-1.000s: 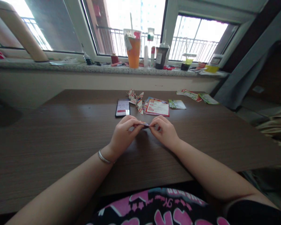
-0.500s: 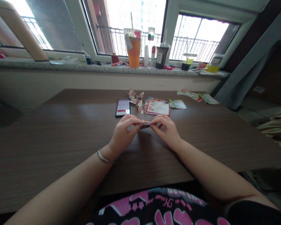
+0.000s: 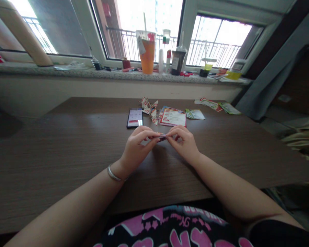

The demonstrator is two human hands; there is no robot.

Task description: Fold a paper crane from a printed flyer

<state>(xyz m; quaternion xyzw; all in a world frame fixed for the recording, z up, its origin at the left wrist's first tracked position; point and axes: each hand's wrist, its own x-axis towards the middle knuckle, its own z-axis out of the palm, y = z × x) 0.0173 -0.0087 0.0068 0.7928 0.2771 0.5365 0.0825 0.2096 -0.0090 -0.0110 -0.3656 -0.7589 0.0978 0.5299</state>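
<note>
Both hands meet over the middle of the brown table (image 3: 67,147), pinching one small folded piece of printed paper (image 3: 161,137) between their fingertips. My left hand (image 3: 136,145), with a silver bracelet at the wrist, grips its left end. My right hand (image 3: 183,142) grips its right end. The paper is held just above the tabletop and most of it is hidden by the fingers.
Behind the hands lie a phone (image 3: 135,118) with a lit screen, folded paper figures (image 3: 149,108), a red-and-white leaflet (image 3: 173,117) and more leaflets (image 3: 195,114) to the right. The windowsill (image 3: 67,72) carries an orange drink cup (image 3: 147,53), a dark cup (image 3: 177,61) and small bottles.
The hands have stayed in place; the fingers shifted slightly along the folded paper, which sits a little flatter between them.
</note>
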